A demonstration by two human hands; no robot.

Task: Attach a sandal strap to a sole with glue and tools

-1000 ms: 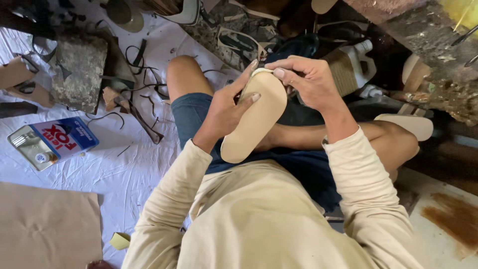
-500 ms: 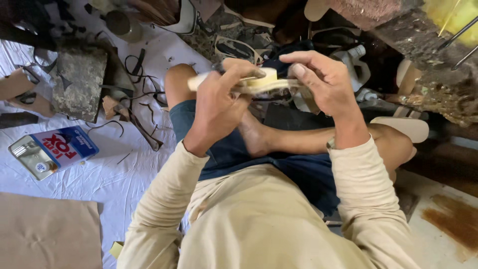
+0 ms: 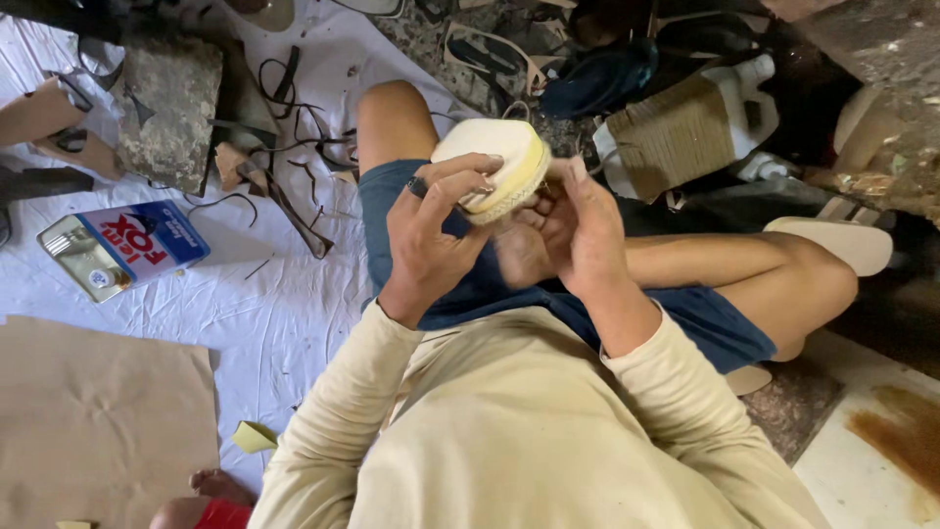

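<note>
one white sheet (image 3: 294, 304) covers the floor, brown cardboard (image 3: 98, 411) and a flat blue tin (image 3: 117, 250) lying on it. over the lap, left hand (image 3: 431, 230) and right hand (image 3: 578, 230) clasp a cream shoe sole (image 3: 494, 162).

Soft, even daylight fills the scene, brightest on the white floor sheet (image 3: 245, 294) at left, without harsh glare. The upper right corner falls into deep shadow. The right hand (image 3: 573, 235) shows slight motion blur; the wide lens bends the edges.
</note>
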